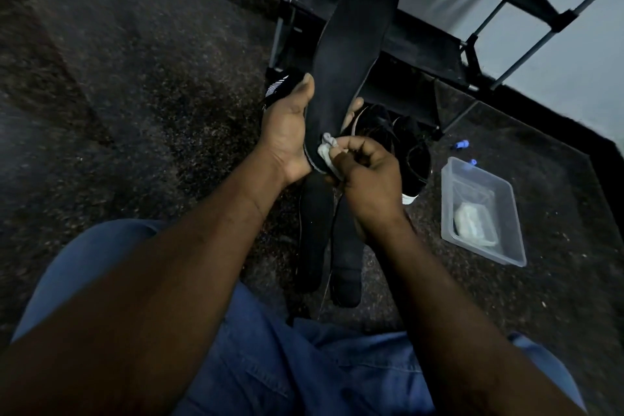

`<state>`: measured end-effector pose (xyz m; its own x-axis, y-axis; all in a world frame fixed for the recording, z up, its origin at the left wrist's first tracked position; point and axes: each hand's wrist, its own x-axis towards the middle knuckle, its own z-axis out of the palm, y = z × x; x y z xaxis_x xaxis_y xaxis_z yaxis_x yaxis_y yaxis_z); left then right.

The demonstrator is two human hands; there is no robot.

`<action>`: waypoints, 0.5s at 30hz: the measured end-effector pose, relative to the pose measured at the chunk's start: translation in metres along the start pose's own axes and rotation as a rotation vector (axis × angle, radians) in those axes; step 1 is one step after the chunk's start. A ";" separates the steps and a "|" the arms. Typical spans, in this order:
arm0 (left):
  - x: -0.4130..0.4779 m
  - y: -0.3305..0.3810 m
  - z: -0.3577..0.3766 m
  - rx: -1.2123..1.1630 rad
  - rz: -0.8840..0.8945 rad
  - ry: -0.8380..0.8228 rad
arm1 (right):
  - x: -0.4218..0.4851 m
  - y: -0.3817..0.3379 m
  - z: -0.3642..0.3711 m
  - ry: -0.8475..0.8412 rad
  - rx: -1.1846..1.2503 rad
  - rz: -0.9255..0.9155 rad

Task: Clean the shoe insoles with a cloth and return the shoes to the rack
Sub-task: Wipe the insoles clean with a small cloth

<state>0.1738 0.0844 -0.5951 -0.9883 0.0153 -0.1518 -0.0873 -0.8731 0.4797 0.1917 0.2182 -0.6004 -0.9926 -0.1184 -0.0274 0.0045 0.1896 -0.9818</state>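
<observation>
Both hands are working: left hand is gripping the black insole upright to steady it, right hand is pinching the cloth against its heel, wiping

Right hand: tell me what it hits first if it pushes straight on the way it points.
Most likely the insole, at its heel end. The right hand pinches a cloth that seems already against it, with the left hand gripping just behind. Depth is unclear.
</observation>
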 end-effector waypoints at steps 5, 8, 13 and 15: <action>-0.003 -0.012 0.005 0.196 -0.066 -0.115 | 0.008 -0.011 -0.001 0.210 -0.139 -0.139; -0.001 -0.010 0.004 0.141 -0.040 -0.127 | 0.000 -0.011 -0.001 0.228 -0.411 -0.338; 0.000 -0.010 0.003 0.106 -0.008 -0.106 | -0.009 -0.005 0.016 0.258 -0.420 -0.410; -0.001 -0.009 0.002 0.094 -0.016 -0.110 | -0.015 -0.010 0.023 0.226 -0.374 -0.442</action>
<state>0.1755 0.0933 -0.5976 -0.9940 0.0863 -0.0669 -0.1090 -0.8226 0.5580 0.2097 0.1953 -0.5945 -0.8923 -0.0621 0.4471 -0.4148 0.5030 -0.7582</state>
